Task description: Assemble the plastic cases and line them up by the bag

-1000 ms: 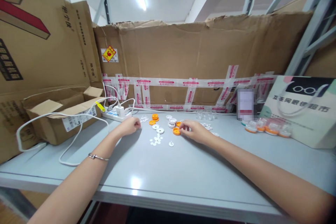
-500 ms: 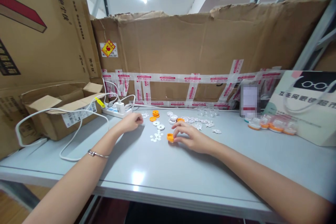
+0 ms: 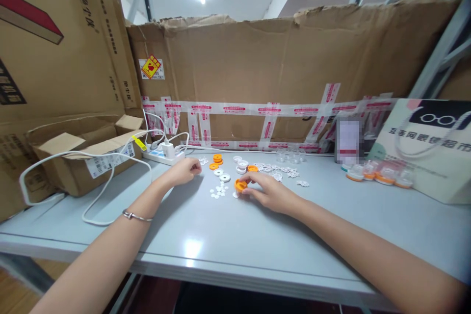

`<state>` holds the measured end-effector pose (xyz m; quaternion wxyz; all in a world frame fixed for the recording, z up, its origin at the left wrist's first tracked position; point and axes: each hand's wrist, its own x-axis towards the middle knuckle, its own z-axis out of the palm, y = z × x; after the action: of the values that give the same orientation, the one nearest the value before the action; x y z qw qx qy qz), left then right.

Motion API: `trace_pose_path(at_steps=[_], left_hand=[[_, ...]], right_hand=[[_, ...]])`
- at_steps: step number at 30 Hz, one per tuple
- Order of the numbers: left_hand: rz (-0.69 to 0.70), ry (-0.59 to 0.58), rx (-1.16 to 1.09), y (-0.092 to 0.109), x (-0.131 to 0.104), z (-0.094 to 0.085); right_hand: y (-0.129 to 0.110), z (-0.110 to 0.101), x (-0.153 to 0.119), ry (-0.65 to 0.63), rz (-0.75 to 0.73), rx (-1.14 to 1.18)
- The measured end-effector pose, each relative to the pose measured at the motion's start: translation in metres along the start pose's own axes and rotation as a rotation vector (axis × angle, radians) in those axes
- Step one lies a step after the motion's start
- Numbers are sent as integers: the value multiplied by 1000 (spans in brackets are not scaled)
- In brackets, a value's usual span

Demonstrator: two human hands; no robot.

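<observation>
My right hand (image 3: 270, 191) pinches a round orange plastic part (image 3: 240, 186) between thumb and fingers, tilted just over the table. A small white disc (image 3: 236, 195) shows beneath it. Left of that lie several small white discs (image 3: 220, 190). Behind them are white rings (image 3: 224, 177) and orange rings (image 3: 218, 159). Another orange ring (image 3: 253, 169) lies behind my right fingers, beside white round parts (image 3: 242, 167). My left hand (image 3: 187, 170) rests on the table with its fingers curled together; whether anything is inside them is hidden.
White lacy pieces (image 3: 281, 171) and clear cups (image 3: 290, 155) lie at the back. Assembled clear-and-orange parts (image 3: 386, 175) stand right, by a paper bag (image 3: 423, 157). A power strip (image 3: 164, 157), loose white cable (image 3: 88, 206) and open carton (image 3: 81, 167) are left; a large cardboard sheet (image 3: 239, 64) stands behind.
The orange part in my right hand has tilted, its hollow side now turned more toward me, and risen slightly. A white disc now shows below it. My left hand stays almost where it was.
</observation>
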<state>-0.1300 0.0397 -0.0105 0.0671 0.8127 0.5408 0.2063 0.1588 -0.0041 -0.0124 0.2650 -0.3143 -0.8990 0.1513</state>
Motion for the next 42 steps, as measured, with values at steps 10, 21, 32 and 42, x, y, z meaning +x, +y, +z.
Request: trace_pose_path(at_steps=[10,21,32,42], left_hand=[[0,-9,23,4,-2,-1],[35,-15,31,0,0,4],[80,30,-31,0,-1,4],[298,135,-177,44,-5,22]], right_hand=[[27,6,9,84,72,-233],[17,27,56,-15,-68,-365],[9,9,20,46,-101,-336],[5,17,7,62,-282,-194]])
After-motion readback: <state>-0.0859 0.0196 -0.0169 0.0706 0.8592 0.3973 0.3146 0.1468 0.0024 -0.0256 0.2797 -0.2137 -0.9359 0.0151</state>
